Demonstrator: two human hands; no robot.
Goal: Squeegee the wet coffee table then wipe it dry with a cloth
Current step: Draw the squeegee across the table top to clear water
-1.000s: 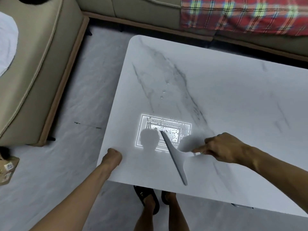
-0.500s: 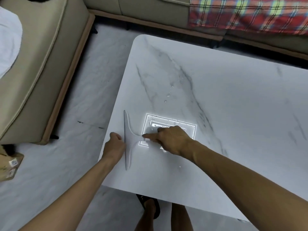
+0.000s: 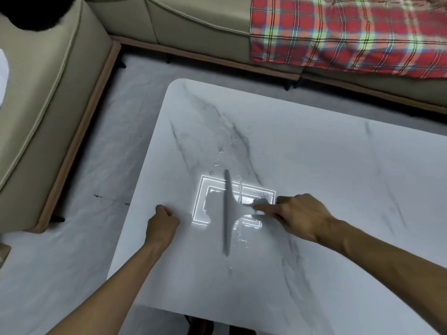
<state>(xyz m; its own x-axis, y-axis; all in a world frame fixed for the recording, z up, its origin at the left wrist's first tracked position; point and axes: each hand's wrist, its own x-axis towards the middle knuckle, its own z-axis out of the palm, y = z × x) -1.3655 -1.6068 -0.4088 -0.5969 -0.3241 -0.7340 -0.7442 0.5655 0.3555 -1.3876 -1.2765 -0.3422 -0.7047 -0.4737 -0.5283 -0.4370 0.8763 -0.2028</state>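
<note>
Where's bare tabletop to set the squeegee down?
The wide stretch of coffee table beyond the right hand, toward the plaid blanket, is bare. Crowded: squeegee, left hand and water droplets at the left end.

Right hand (image 3: pixel 300 215) gripped the grey squeegee (image 3: pixel 227 213) by its handle. The blade lay on the white marble table (image 3: pixel 326 274), running near to far across a bright rectangular reflection (image 3: pixel 202 206). Water (image 3: pixel 239 189) (beads and thin streaks) sat just right of the blade. Left hand (image 3: pixel 162 224) rested fisted near the table's left edge.
</note>
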